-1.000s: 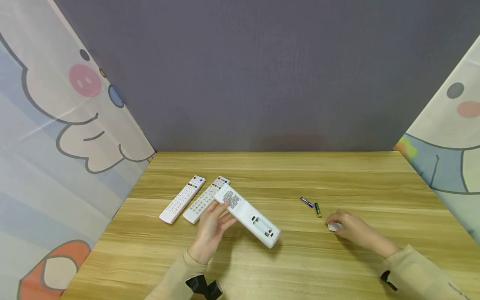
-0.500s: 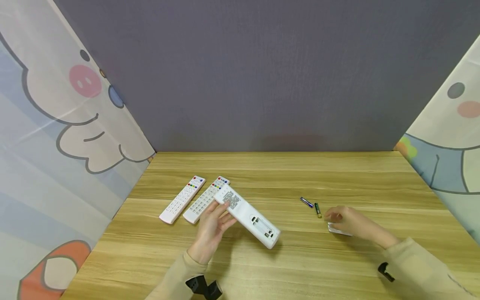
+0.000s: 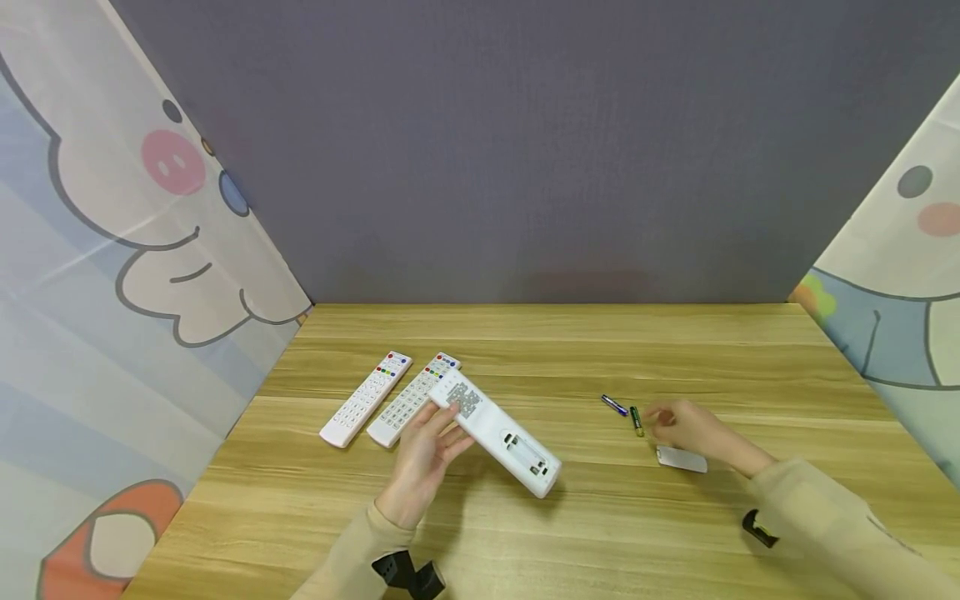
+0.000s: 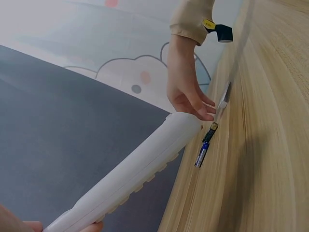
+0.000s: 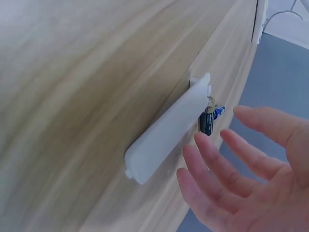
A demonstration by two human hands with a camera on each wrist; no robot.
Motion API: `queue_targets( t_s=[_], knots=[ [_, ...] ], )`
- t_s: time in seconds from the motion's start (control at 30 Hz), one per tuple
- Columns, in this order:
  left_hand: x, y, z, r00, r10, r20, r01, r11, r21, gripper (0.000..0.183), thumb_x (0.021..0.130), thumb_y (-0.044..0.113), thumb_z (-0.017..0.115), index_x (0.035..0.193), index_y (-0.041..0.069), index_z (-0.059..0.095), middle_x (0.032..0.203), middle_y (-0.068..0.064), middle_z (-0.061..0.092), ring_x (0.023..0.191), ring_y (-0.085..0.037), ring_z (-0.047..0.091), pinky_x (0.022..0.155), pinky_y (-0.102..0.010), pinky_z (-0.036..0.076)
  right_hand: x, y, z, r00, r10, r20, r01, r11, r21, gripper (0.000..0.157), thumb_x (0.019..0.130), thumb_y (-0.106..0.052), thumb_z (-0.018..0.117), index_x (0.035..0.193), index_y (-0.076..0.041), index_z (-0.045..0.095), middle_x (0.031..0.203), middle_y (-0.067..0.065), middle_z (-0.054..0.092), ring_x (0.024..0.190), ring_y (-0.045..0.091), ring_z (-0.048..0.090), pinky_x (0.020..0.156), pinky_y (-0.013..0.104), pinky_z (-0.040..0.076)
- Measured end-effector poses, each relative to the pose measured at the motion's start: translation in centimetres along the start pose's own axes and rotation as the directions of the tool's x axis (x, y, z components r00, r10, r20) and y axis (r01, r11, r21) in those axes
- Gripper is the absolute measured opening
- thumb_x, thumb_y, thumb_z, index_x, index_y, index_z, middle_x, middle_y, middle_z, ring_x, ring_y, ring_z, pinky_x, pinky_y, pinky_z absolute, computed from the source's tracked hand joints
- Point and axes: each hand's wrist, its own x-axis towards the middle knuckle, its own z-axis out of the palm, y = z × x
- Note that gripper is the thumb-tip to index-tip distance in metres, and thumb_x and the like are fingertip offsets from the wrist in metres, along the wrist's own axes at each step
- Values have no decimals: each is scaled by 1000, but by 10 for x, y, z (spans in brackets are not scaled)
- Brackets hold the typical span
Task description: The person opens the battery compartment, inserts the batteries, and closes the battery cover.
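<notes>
In the head view my left hand (image 3: 422, 467) holds a white remote control (image 3: 491, 429) back side up, tilted above the table. Its battery compartment is uncovered and no battery sits in it. My right hand (image 3: 692, 429) hovers above the table with fingers loosely spread and holds nothing, as the right wrist view confirms. Just below that hand lies the white battery cover (image 3: 682, 459). A green battery (image 3: 637, 421) rests close to my right fingertips, and a blue battery (image 3: 614, 405) is to the left of it.
Two more white remote controls, a left one (image 3: 366, 400) and a right one (image 3: 414, 400), lie buttons up on the wooden table (image 3: 555, 342), left of the held one. A grey panel (image 3: 555, 150) rises behind the table's far edge.
My right hand has let go of the battery cover, which now lies on the table. That hand has lifted and shifted toward the batteries. The left hand and its remote control stay put.
</notes>
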Motion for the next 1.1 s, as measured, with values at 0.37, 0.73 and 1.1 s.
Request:
queue_targets(
  t_s=[0.37, 0.73, 1.1],
  knots=[
    [0, 0, 1, 1000, 0, 8, 0, 1000, 11, 41, 88, 8, 51, 125, -3, 39, 93, -5, 59, 81, -19, 61, 79, -34, 52, 16, 10, 3, 991, 132, 4, -131, 983, 125, 39, 82, -6, 55, 115, 13, 47, 84, 12, 59, 47, 8, 40, 40, 21, 38],
    [0, 0, 2, 1000, -1, 17, 2, 1000, -3, 38, 88, 7, 50, 123, -4, 40, 91, -5, 60, 78, -18, 62, 78, -33, 53, 20, -1, 2, 985, 171, 36, -174, 975, 137, 40, 81, -8, 58, 113, 15, 48, 77, 9, 57, 48, 11, 42, 40, 19, 37],
    [-1, -1, 2, 1000, -8, 18, 8, 1000, -9, 41, 87, 7, 51, 124, -5, 39, 90, -5, 61, 78, -18, 62, 78, -34, 53, 25, 1, 6, 983, 180, 38, -183, 973, 140, 39, 80, -9, 59, 110, 15, 49, 66, 5, 53, 52, 12, 45, 42, 20, 38]
  ],
)
